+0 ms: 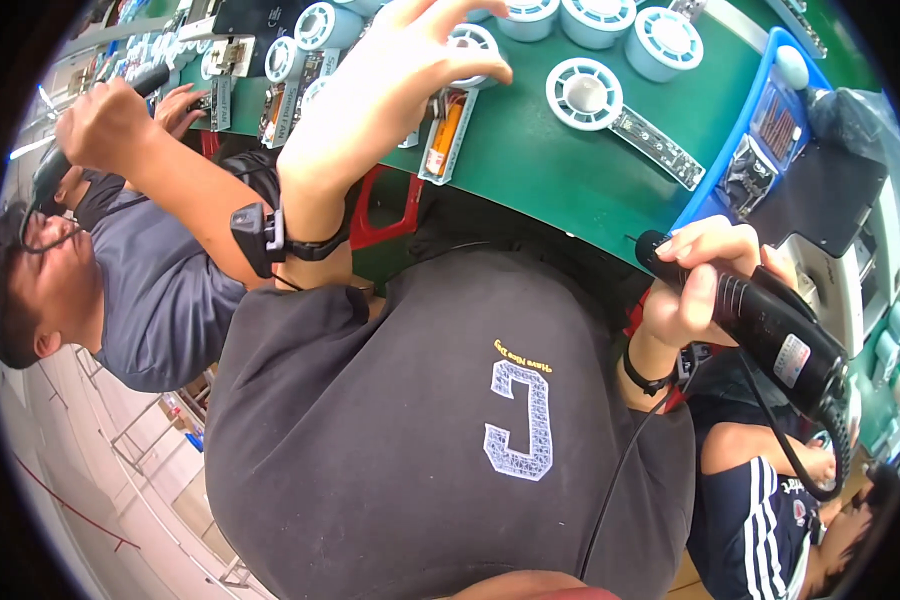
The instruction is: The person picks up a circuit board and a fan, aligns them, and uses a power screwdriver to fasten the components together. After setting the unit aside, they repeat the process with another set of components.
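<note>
My left hand (pixel 390 90) reaches over the green table, its thumb and fingers apart, with nothing visible between them. Right beside it lies a pale blue handheld fan whose opened handle (pixel 448 140) shows an orange battery; the hand partly hides its round head (pixel 475 45). In my right hand (pixel 698 275), off the table's near edge, is a black electric screwdriver (pixel 785 345) with a coiled cord, its tip end toward the table. Another fan (pixel 582 95) rests on the table, a circuit board showing in its opened handle (pixel 658 148).
Several pale blue fan heads (pixel 665 45) stand along the far side of the table (pixel 530 180). A blue bin (pixel 715 185) with small parts sits at right, beside a dark panel (pixel 825 195). A co-worker's hand (pixel 105 125) grips a black tool at left; another person (pixel 760 500) sits lower right.
</note>
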{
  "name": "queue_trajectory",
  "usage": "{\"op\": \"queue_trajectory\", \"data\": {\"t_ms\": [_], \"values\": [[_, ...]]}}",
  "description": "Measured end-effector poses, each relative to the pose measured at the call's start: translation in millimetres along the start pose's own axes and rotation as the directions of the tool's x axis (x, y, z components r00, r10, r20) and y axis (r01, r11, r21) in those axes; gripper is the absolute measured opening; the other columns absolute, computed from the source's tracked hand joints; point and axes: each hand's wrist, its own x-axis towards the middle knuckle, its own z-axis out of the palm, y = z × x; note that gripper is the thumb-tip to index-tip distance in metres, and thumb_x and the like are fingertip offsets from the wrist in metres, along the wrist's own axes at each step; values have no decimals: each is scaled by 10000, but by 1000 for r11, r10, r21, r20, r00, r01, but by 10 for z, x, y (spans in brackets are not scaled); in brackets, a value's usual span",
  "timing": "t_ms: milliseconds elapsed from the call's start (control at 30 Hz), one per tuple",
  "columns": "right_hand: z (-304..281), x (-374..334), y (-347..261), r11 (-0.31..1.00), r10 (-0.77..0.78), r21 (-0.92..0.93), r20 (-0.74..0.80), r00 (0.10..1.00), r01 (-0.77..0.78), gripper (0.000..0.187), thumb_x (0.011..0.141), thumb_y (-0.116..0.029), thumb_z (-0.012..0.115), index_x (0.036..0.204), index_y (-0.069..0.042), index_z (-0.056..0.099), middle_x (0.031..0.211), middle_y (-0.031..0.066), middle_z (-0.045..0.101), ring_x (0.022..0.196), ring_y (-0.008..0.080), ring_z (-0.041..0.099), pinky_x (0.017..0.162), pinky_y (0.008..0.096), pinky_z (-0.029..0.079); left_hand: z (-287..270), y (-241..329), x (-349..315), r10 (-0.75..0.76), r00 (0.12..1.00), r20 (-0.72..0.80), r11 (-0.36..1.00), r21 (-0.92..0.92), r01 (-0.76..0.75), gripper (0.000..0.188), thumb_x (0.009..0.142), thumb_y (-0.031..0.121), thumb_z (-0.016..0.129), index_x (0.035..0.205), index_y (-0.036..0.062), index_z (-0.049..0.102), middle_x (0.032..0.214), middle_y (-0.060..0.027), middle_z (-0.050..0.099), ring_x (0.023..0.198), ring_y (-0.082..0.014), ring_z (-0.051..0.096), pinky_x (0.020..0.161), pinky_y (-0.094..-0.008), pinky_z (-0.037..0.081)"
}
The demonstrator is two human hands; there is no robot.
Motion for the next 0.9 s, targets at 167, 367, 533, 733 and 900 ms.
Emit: {"op": "queue_trajectory", "data": {"t_ms": [167,367,533,733,900], "values": [[-46,-31,37,997,-46,54,-4,999,46,678,847,-144,607,1433,2,299,732,159,546,567,234,567,539,345,522,-167,113,202,-412,837,360,911,137,390,433,731,-16,704,1150,93,706,1347,-136,554,1237,-376,505,1047,-398,451],[19,6,-31,994,39,-95,-61,997,-45,718,815,-116,570,1455,3,269,727,167,543,567,247,573,546,360,547,-116,68,62,-392,843,368,903,-21,430,382,769,35,746,1147,68,700,1204,-128,627,1093,-350,600,940,-392,506],[31,87,-44,996,74,-40,-127,989,-79,711,811,-95,554,1451,9,265,709,168,535,554,251,569,536,365,550,-14,140,95,-346,896,279,925,-57,376,330,808,41,749,1133,54,695,1140,-116,653,987,-343,635,875,-393,526],[41,44,-61,995,94,0,-149,984,-95,648,811,-43,549,1417,-13,321,720,164,552,557,241,569,544,361,561,336,444,1,-450,827,336,891,109,441,377,764,49,763,1130,137,741,1139,-33,692,1018,-276,627,843,-356,508],[-121,-80,-153,989,81,122,18,997,-83,523,876,-75,555,1372,-39,395,725,158,547,543,238,561,556,355,538,518,638,-159,-452,879,155,890,142,433,509,693,116,825,1189,206,755,1230,2,672,1096,-234,595,814,-330,504]]}}
